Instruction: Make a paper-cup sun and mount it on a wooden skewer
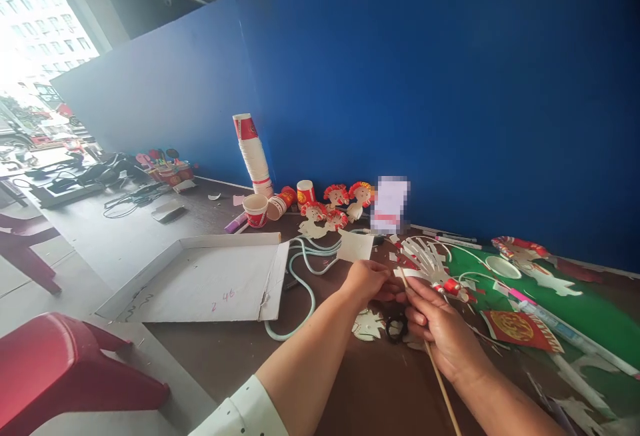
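In the head view my right hand (437, 323) is closed round a thin wooden stick (440, 383), which slants down toward the bottom edge. My left hand (369, 281) meets it at the fingertips; its fingers are pinched together, and what they grip is hidden. A white paper strip (414, 274) shows at the stick's upper end, between the hands. Just beyond lies a paper cup cut into fringes (425, 256). Under the hands are a cut white paper piece (369, 325) and a black ring-shaped handle (396, 329), partly covered.
A white box lid (200, 283) lies left, beside a pale cable (313, 303). Behind stand stacked paper cups (255, 163) and red-fringed paper figures (337, 196) along a blue partition (425, 76). Rightward are a red cup piece (520, 329) and a pen (550, 323). A red stool (50, 369) stands lower left.
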The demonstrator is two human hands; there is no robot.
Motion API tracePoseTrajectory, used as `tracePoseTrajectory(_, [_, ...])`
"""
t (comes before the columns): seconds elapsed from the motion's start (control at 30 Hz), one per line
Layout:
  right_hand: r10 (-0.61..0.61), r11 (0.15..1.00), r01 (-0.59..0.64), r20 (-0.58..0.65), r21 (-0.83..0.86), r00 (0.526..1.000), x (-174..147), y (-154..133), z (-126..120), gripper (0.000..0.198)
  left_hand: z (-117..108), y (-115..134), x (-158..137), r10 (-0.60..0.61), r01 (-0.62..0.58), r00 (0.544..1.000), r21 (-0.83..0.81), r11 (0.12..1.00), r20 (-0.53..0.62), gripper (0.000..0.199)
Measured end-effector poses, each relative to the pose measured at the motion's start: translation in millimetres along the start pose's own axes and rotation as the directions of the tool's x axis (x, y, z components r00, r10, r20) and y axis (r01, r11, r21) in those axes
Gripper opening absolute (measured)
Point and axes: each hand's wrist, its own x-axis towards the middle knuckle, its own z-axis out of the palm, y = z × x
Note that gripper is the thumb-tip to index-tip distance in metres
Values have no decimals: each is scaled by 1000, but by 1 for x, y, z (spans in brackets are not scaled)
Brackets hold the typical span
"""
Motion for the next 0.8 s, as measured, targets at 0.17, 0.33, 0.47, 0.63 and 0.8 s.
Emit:
tracePoseTrajectory(0.17, [5,1000,-5,8,0,1000,1,-2,0,58,2,-1,-2,-43,44,998,-8,999,56,9])
tracePoseTrajectory(0.33, [-2,1000,1,-35,-30,999,2,-2,-1,53,0,-1,-2,-15,24,996,-96,995,91,15])
tracePoseTrajectory(0.47, [1,997,-4,-29,-81,1000,2,-1,-1,44,-2,-4,2,-12,21,996,-107,994,88,15])
tracePoseTrajectory(0.63, [2,992,-3,-13,-124,1000,1,1,-2,40,-4,-5,4,-13,29,993,-134,991,121,17])
tracePoseTrajectory(0.8, [-26,987,30,29,-161,999,0,3,-3,42,-5,-3,2,-18,34,994,-147,988,110,20])
